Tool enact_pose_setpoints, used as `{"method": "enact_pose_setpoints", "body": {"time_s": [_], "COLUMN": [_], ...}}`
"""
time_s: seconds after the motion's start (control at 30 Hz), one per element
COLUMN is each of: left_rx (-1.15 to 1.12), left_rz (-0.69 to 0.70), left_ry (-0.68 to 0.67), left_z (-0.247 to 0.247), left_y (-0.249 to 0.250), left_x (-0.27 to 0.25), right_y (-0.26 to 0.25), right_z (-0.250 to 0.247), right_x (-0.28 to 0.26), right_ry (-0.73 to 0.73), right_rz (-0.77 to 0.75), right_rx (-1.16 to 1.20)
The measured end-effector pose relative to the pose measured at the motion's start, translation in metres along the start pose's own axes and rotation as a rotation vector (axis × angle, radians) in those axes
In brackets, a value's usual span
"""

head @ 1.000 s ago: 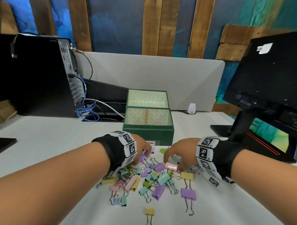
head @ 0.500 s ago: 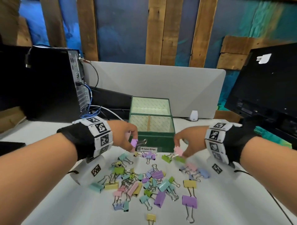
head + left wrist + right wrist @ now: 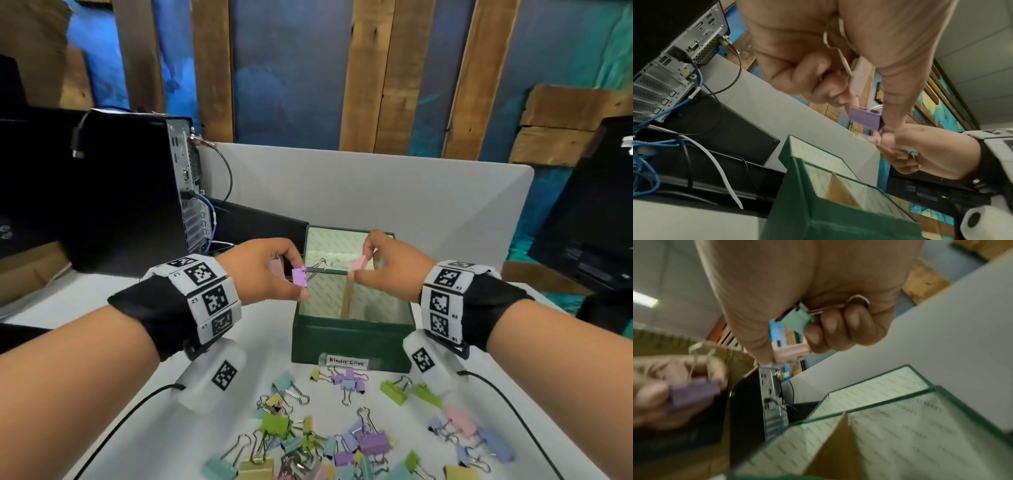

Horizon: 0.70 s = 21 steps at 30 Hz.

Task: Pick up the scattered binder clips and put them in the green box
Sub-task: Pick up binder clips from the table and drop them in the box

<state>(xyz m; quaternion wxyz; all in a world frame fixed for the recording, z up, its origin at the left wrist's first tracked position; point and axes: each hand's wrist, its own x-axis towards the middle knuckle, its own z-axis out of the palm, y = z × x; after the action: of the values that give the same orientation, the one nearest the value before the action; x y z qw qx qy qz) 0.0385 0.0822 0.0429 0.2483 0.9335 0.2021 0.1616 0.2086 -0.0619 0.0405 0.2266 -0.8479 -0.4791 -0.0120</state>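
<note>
At frame centre, the left hand (image 3: pixel 270 270) pinches a purple binder clip (image 3: pixel 300 276) and the right hand (image 3: pixel 387 270) pinches a pink binder clip (image 3: pixel 358 266), both grips closed above the open green box (image 3: pixel 349 337). Scattered clips (image 3: pixel 342 442) cover the desk (image 3: pixel 260 329) below.

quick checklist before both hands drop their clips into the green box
1. Left hand pinches purple clip, with a pink clip tucked behind: ok.
2. Right hand pinches pale pink clip, with a mint clip in the curled fingers: ok.
3. Green box open, lid back: ok.
4. Both hands over the box opening: ok.
5. Which side of the cardboard divider each clip falls: cannot tell.
6. Clips left on table: not ok, many remain.
</note>
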Motion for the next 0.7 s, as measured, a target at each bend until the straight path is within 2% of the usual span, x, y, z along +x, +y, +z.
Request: {"method": "enact_pose_setpoints", "body": {"time_s": [0.1,0.2,0.33,0.5,0.6,0.7], "left_rx": [-0.015,0.027,0.117,0.250,0.310,0.360], "left_rz": [0.006,-0.024,-0.058,-0.087,-0.089,-0.087], "left_ry": [0.033,0.019,-0.022,-0.095,-0.138,-0.157], "left_z": [-0.001,0.003,0.007,0.016,0.024,0.030], "left_y": [-0.006,-0.009,-0.009,-0.006,-0.001,0.002], "left_x": [0.008,0.013,0.016,0.022,0.028,0.037], "right_y": [-0.003,-0.012,-0.021,-0.026,-0.025,-0.017], "right_z": [0.005,0.012,0.022,0.017,0.016,0.021], "right_x": [0.007,0.014,0.024,0.032,0.039,0.043], "right_ry": [-0.078,-0.108,-0.260,-0.332,-0.378,-0.330], "right_rz": [-0.037,-0.034,-0.004,0.144,0.155,0.145], "right_rx": [-0.159,-0.185,-0.286,-0.215,-0.156,-0.102]}}
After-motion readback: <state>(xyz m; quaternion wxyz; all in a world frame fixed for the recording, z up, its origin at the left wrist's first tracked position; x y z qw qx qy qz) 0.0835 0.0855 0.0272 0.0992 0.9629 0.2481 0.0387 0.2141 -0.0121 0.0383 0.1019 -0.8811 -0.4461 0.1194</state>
